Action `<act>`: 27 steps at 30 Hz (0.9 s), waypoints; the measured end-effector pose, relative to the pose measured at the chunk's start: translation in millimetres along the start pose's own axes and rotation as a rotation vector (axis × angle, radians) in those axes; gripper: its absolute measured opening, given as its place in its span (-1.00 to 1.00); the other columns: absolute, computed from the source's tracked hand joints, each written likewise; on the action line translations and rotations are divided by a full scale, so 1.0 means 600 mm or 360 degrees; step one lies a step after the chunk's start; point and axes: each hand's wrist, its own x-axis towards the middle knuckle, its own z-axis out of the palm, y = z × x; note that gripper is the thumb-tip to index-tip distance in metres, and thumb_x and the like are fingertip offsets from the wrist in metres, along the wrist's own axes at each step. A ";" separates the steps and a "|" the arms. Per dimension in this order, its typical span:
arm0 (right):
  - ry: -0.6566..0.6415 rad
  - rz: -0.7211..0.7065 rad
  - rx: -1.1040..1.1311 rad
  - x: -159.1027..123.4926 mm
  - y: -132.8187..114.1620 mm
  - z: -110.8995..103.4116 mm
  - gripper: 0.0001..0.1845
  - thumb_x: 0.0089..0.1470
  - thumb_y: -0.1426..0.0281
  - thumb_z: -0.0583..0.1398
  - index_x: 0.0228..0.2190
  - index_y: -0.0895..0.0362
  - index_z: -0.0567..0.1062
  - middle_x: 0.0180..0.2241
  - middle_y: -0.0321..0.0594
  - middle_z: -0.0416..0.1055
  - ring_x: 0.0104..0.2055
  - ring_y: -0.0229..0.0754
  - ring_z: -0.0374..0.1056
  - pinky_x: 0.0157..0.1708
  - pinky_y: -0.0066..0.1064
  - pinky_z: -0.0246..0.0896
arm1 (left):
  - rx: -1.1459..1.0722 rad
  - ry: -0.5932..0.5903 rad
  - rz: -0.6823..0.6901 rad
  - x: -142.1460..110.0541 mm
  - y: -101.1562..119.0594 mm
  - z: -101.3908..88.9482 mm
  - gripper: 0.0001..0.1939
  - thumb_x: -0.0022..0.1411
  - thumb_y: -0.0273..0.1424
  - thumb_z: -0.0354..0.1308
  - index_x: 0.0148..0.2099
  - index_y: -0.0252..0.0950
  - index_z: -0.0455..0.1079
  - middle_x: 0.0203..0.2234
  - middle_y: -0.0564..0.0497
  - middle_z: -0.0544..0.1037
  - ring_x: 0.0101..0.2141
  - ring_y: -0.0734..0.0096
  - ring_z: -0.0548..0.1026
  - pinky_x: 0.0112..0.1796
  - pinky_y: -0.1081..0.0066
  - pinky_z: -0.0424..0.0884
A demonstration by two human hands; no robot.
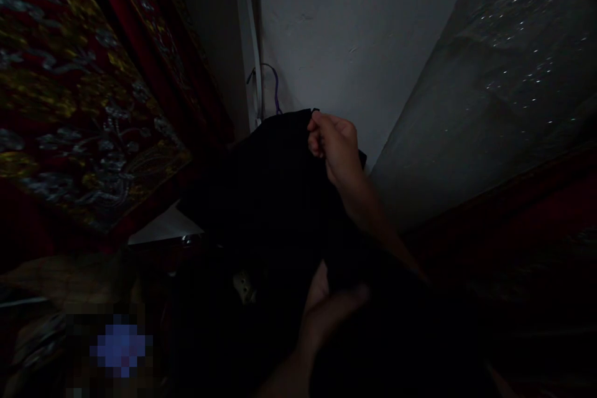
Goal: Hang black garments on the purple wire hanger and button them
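Observation:
A black garment [270, 180] hangs against the wall, dark enough that its folds barely show. A thin purple hook [276, 84], like that of a clothes hanger, rises above its top edge. At the upper edge of the cloth, my right hand [334, 140] is closed in a pinch on the black fabric. Lower down, my left hand [321, 311] grips the same dark cloth, thumb in front and the other fingers partly hidden behind it.
Red embroidered cloth [107, 106] with gold and silver patterns hangs at left. A sparkling translucent sheet [494, 74] covers the right side. Behind is a pale wall [345, 25], with a white cable [254, 31] running down it. A blurred-out blue patch [121, 345] lies lower left.

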 end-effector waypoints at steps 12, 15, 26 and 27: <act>-0.0006 0.0255 0.0332 -0.124 0.091 0.035 -0.65 0.13 0.15 0.21 -0.54 0.13 0.38 -0.74 -0.46 0.20 -0.72 -0.43 0.06 -0.69 -0.57 -0.08 | 0.0842 0.0303 0.1090 0.111 0.079 -0.002 -0.75 0.42 -0.32 0.08 -0.33 -0.26 0.44 -0.52 0.08 0.45 -0.49 0.48 0.40 -0.40 0.47 0.31; -0.0104 0.0217 0.0253 -0.127 0.088 0.041 -0.63 0.14 0.12 0.20 -0.54 0.12 0.38 -0.74 -0.46 0.20 -0.72 -0.42 0.07 -0.69 -0.56 -0.06 | 0.1179 0.0120 0.1291 0.186 0.126 -0.013 -0.73 0.38 -0.38 0.13 0.10 -0.20 0.43 -0.35 0.06 0.54 -0.39 0.46 0.47 -0.32 0.46 0.37; -0.0204 -0.0073 -0.0384 -0.111 0.112 0.018 -0.59 0.21 0.11 0.13 -0.53 0.13 0.42 -0.69 -0.38 0.25 -0.65 -0.34 0.17 -0.59 -0.48 0.02 | 0.1414 0.0144 0.1727 0.241 0.182 0.028 -0.91 0.34 -0.42 0.14 -0.27 -0.27 0.39 -0.43 0.08 0.47 -0.39 0.45 0.44 -0.32 0.46 0.33; -0.0224 -0.0021 -0.0427 -0.116 0.128 0.020 -0.57 0.20 0.10 0.13 -0.55 0.13 0.42 -0.70 -0.37 0.25 -0.64 -0.33 0.17 -0.59 -0.47 0.01 | 0.1330 0.0242 0.1724 0.239 0.187 0.027 -0.91 0.34 -0.41 0.15 -0.27 -0.27 0.39 -0.43 0.09 0.46 -0.39 0.46 0.43 -0.32 0.46 0.32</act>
